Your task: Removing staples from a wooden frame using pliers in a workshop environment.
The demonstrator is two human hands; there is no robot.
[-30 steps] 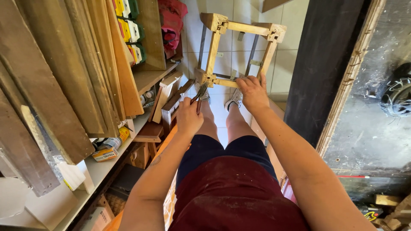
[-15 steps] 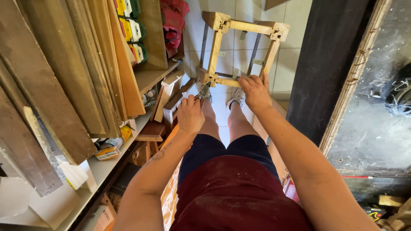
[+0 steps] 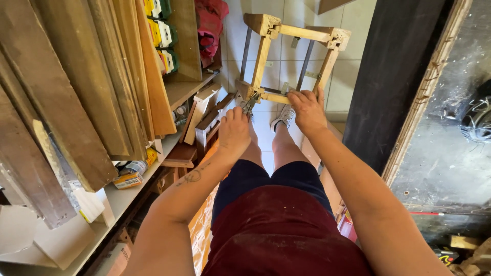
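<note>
Work at this moment centred on a small open frame of pale wooden rails and dark metal rods [image 3: 289, 61], which stood on the light tiled floor [image 3: 286, 71] ahead of the person's feet. The right hand [image 3: 308, 108] was clenched over the frame's near lower rail, steadying it. The left hand [image 3: 234, 130] was closed on a pair of metal pliers [image 3: 250, 104], whose nose met the frame's near left corner joint (whether the nose actually gripped a fastener there could not be told). Judged from this, the step in hand was work on that corner joint, with the frame braced against the pull. Any next move would call for a firm hold by the right hand and a straight, controlled effort on the pliers. Long weathered wooden planks [image 3: 76, 92] leaned against the shelving [image 3: 189, 92] at left.
</note>
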